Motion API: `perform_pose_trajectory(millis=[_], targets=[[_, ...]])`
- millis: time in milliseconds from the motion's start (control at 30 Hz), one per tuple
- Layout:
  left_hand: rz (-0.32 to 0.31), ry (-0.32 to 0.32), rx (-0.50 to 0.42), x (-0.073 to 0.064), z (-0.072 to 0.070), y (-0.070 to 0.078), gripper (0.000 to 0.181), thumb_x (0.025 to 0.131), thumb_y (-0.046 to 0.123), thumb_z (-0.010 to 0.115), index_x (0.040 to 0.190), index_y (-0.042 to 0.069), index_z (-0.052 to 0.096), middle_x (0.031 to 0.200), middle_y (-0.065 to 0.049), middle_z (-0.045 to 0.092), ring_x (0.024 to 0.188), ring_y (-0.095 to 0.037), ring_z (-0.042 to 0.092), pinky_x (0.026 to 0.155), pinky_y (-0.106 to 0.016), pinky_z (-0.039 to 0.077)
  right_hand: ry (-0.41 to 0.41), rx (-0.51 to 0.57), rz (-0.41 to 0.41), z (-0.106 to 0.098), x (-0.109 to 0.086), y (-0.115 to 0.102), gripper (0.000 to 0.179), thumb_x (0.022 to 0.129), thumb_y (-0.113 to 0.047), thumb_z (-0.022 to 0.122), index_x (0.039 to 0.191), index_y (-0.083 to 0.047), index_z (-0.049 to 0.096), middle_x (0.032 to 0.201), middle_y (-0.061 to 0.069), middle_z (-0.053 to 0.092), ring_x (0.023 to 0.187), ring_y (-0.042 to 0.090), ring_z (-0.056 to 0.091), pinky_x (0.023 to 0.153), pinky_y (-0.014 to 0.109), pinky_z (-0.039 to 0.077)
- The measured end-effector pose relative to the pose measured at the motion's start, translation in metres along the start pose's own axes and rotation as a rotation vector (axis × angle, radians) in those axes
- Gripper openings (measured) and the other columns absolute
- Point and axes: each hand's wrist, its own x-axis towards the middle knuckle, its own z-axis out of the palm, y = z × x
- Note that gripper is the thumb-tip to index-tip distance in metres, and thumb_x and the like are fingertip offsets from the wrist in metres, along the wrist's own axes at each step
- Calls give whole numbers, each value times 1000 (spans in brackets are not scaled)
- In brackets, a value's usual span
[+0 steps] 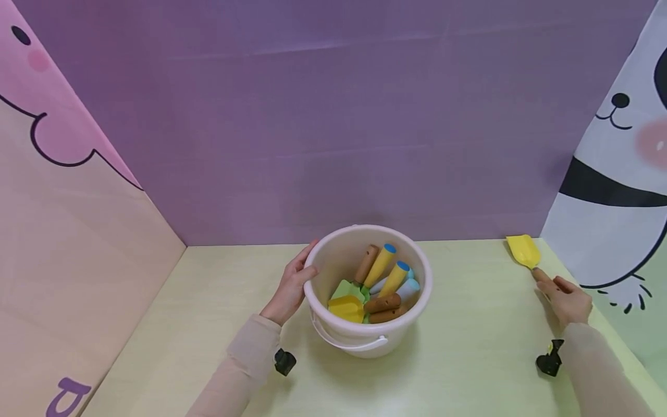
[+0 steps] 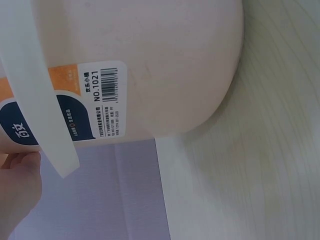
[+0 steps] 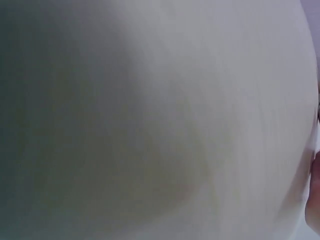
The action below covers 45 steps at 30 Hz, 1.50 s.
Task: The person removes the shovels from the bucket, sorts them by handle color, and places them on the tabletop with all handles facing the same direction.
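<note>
A pale pink bucket (image 1: 388,343) stands on the table, its white carrying handle (image 1: 346,346) hanging down in front. My left hand (image 1: 289,291) grips the bucket's left rim, thumb over the edge and fingers along the outside. Inside lie several small garden tools: brown wooden handles (image 1: 383,303), yellow handles (image 1: 394,279) with blue ends, a yellow scoop (image 1: 346,308) and a green blade (image 1: 345,289). Far right, my right hand (image 1: 569,302) holds a small yellow shovel (image 1: 524,251) by its brown handle, blade toward the back wall. The right wrist view shows mostly blurred tabletop.
A purple wall (image 1: 312,116) closes off the back of the light wood-grain table (image 1: 469,359). Printed side panels stand left (image 1: 62,260) and right (image 1: 609,237), the right one close beside my right hand. A barcode label (image 2: 107,100) is on the bucket's side.
</note>
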Motion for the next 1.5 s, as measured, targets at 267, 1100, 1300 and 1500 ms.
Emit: perform_pose_trajectory(millis=[267, 1100, 1300, 1500], targets=[[5, 6, 9, 0, 0, 1, 64, 85, 2, 39, 146, 6, 22, 150, -13, 22, 133, -31, 29, 103, -51, 31, -14, -71, -34, -4, -4, -7, 99, 73, -64, 58, 146, -9, 21, 149, 17, 22, 136, 33, 19, 111, 47, 21], [27, 4, -2, 2, 0, -1, 65, 82, 0, 39, 145, 4, 22, 150, -13, 22, 134, -30, 28, 106, -49, 28, -233, -526, -869, 18, -102, -121, 56, 92, -30, 53, 132, 7, 41, 129, 30, 46, 116, 46, 44, 89, 44, 45], [25, 7, 5, 1, 0, -1, 65, 83, 1, 38, 146, 5, 21, 150, -14, 24, 134, -31, 28, 107, -48, 28, -235, -534, -1040, 34, -137, -140, 48, 88, -23, 60, 127, 3, 50, 125, 25, 51, 108, 43, 52, 87, 55, 41], [33, 4, -2, 1, 1, 0, 64, 83, 0, 39, 145, 5, 23, 150, -12, 22, 133, -31, 28, 106, -49, 28, -213, -515, -1284, 53, -164, -147, 37, 79, -9, 69, 114, 2, 61, 112, 19, 62, 96, 36, 60, 76, 48, 50]])
